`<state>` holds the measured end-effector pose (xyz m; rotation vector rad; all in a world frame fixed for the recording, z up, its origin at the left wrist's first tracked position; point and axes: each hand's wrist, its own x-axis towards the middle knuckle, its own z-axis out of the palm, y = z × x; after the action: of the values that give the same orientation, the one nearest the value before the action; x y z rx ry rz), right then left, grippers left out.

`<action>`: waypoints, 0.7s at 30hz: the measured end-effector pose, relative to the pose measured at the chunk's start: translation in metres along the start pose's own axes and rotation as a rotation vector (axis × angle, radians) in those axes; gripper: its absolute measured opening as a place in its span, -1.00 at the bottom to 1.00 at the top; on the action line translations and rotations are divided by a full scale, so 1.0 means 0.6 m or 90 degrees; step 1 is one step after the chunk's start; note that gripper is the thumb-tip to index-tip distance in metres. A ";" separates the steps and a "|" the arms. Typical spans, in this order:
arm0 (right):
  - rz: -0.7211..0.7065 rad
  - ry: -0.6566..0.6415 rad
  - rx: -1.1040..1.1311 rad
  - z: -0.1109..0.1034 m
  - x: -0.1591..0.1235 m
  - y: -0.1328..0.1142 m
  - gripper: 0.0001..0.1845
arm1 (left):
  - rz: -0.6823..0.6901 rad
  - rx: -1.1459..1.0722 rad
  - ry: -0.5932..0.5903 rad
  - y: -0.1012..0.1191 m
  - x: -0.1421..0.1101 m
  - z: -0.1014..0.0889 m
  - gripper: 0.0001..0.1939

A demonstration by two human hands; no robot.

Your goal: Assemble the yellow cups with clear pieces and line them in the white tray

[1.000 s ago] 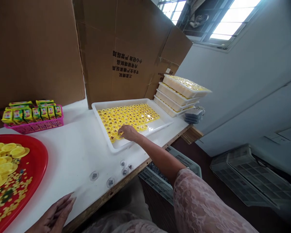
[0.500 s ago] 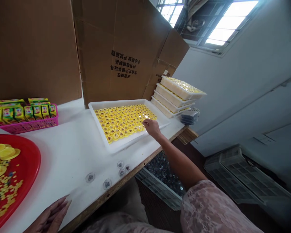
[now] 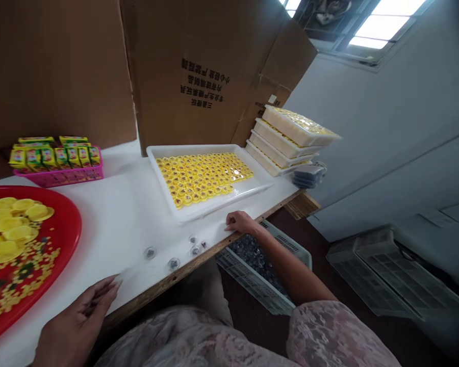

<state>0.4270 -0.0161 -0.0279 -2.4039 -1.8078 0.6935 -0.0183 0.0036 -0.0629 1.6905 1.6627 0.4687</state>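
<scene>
Left hand (image 3: 76, 316) and right hand (image 3: 241, 222) are being held apart, fingers curled, any grip unclear, the right best being steadied by the table's (image 3: 122, 214) near edge, so yellow round cups (image 3: 199, 176) in the white plastic tray (image 3: 219, 204) on the far side aren't being jostled.

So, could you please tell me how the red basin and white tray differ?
The red basin has a curved rim; the white tray has straight sides. The basin holds heaped yellow discs and scattered bits, the tray yellow pieces in packed rows. Both rest on the table.
</scene>
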 end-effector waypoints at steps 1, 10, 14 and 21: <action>0.002 0.007 0.002 0.004 0.002 0.001 -0.84 | -0.027 -0.002 -0.020 0.010 -0.004 -0.004 -0.65; -0.071 0.055 0.016 0.020 -0.028 -0.057 -0.72 | 0.047 -0.215 0.010 0.031 -0.033 0.014 -0.69; -0.195 0.079 0.126 0.027 -0.040 -0.203 -0.65 | 0.064 -0.253 0.041 0.039 -0.037 -0.007 -0.72; -0.479 0.053 0.220 0.097 0.006 -0.519 -0.90 | -0.028 -0.092 0.388 -0.025 0.002 -0.174 -0.71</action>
<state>0.1255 0.0720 0.0137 -1.3594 -2.1141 0.7099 -0.1010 0.0273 -0.0023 1.4824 2.0169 1.1395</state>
